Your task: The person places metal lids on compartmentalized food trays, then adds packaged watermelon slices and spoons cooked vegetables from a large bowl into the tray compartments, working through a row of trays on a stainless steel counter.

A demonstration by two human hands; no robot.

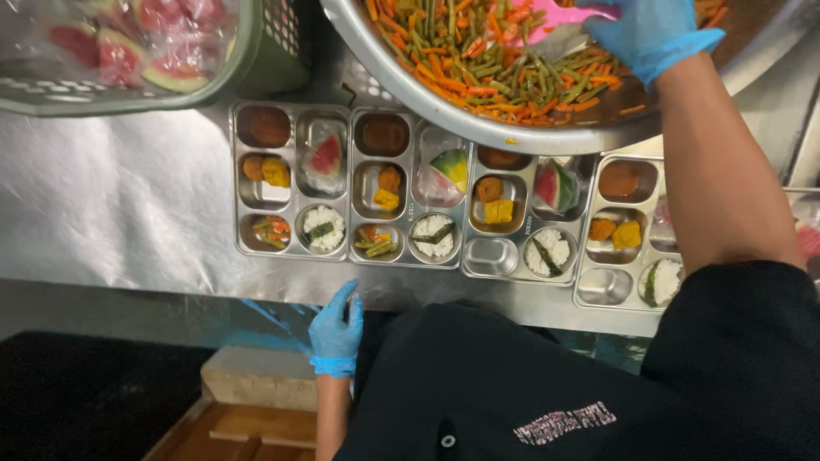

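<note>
My right hand (653, 34), blue glove, top right of frame, is closed on a pink utensil (555, 19) down in the big steel bowl (444, 102) of mixed green beans and carrot strips (487, 60). My left hand (336, 333), also gloved, is low centre-left with fingers loosely extended, gripping nothing, resting near the counter edge (256, 286). Four steel compartment trays (295, 181) sit in a row mid-frame; the two on the left have veg in their bottom-left wells, while the third tray's well (491, 254) and the fourth's (605, 286) are empty. Risks: the bowl overhangs the tops of the trays, so strips could drop off the rim into the sauce or watermelon wells; one bit already sits on the rim. An overloaded scoop could spill onto the rice. Packaging: wrapped watermelon wedges (325, 158) in clear film in the trays, more in the green basket (256, 51) top left. White print on my black shirt, bottom right; no other labels or signs readable.
</note>
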